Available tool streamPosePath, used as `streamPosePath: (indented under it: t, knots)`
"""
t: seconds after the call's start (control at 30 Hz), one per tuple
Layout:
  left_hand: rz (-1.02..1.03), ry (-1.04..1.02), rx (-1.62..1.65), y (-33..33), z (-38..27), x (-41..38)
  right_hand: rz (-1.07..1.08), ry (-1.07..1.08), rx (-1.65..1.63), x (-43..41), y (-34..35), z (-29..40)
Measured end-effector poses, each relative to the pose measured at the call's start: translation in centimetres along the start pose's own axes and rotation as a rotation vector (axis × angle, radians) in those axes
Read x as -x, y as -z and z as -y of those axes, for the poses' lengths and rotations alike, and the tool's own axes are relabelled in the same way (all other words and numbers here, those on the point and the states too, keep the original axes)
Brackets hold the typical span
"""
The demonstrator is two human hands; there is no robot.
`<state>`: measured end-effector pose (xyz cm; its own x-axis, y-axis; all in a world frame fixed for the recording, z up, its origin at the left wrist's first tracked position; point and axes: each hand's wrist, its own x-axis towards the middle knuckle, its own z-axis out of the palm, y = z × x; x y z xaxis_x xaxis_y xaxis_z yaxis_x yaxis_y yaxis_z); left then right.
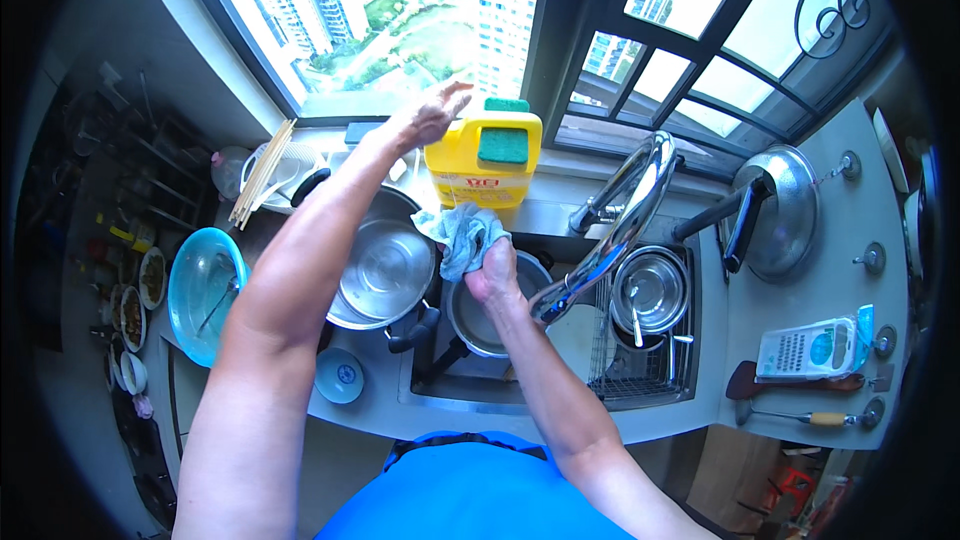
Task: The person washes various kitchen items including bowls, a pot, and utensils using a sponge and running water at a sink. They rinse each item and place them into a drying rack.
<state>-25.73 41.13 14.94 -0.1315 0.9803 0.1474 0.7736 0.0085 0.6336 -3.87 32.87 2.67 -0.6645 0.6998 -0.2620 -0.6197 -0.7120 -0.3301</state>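
My left hand (433, 120) is stretched out over the upper left corner of a yellow plastic detergent jug (480, 172), fingers extended and holding nothing that I can see. It hides that corner, so contact there is unclear. Bunched in my right hand (496, 270) is a wet-looking light blue cloth (465, 232), held in front of the jug's base. Below the cloth, a grey metal pan (480, 315) with a dark handle sits in the sink (442, 394). One green scouring pad (502, 145) is on the jug's front by its handle, another (506, 104) behind its top.
A chrome faucet (645, 187) arches over the sink, right of my right hand. Metal bowls (651, 289) stand in a wire rack (637, 388). Left are a large metal pot (382, 270), a small bowl (340, 375) and a turquoise basin (196, 300). A wok (787, 217) hangs at right.
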Motion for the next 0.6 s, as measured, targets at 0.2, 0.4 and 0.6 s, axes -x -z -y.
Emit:
streamPosePath:
  t: [0.2, 0.4, 0.6]
  knots:
    - [-0.379, 0.073, 0.148, 2.6, -4.2, 2.5, -0.012, 0.201, 0.34, 3.6, 4.7, 2.4]
    - [-0.555, -0.196, 0.371, 3.5, -13.9, 13.6, 0.101, 0.484, 2.086, 5.9, 15.4, 4.4]
    - [0.007, 0.002, 0.533, -3.8, -16.5, 30.0, 0.094, 0.218, 2.151, 6.1, 18.8, 3.2]
